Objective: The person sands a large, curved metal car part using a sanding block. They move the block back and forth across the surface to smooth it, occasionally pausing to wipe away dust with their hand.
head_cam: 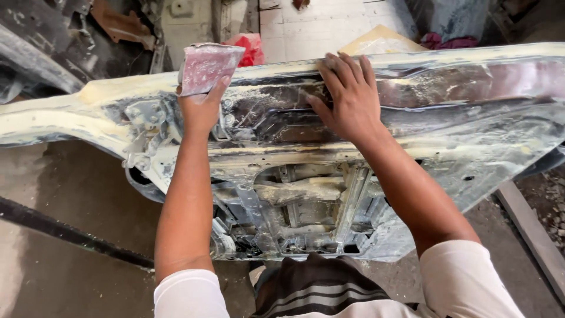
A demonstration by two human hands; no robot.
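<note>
Here, two bare hands work at the top edge of a stripped car door shell.

Nearest, the door shell (306, 194) stands on edge before the person, its inner frame facing them. The right hand (347, 97) lies flat on its upper part, fingers spread wide. The left hand (201, 103) pinches a pinkish sanding sheet (206, 68) against the filler-coated top edge. Beyond lies a red cloth (252, 50).

Two bare forearms, short white sleeves, dark shirt front with pale grey stripes
</note>
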